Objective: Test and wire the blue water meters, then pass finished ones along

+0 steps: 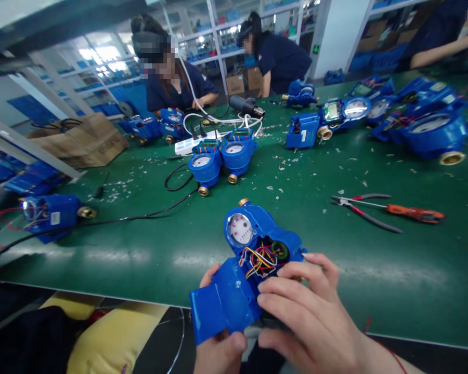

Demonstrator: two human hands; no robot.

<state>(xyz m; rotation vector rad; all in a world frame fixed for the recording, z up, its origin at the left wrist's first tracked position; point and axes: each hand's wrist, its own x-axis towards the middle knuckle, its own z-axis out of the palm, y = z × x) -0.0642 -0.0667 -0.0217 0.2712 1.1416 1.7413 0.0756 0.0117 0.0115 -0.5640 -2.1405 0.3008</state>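
At the bench's near edge is a blue water meter (265, 222) with a round dial and a brass fitting. Its housing stands uncovered, showing a tangle of red, yellow, white and black wires (260, 259). My left hand (222, 348) grips a blue cover (228, 301) beside the wired opening, thumb at the lower edge and a finger behind. Whether the cover is joined to the meter I cannot tell. Curved over the meter's near side is my right hand (312, 306), fingertips at the housing's rim by the wires; its thumb is below.
Pliers (359, 206) and an orange-handled screwdriver (413, 213) lie on the right of the green bench (140, 259). More blue meters (237, 158), a heat gun (245, 106) and a white power strip (195, 143) stand farther back. A black cable (140, 217) crosses leftward. People work opposite.
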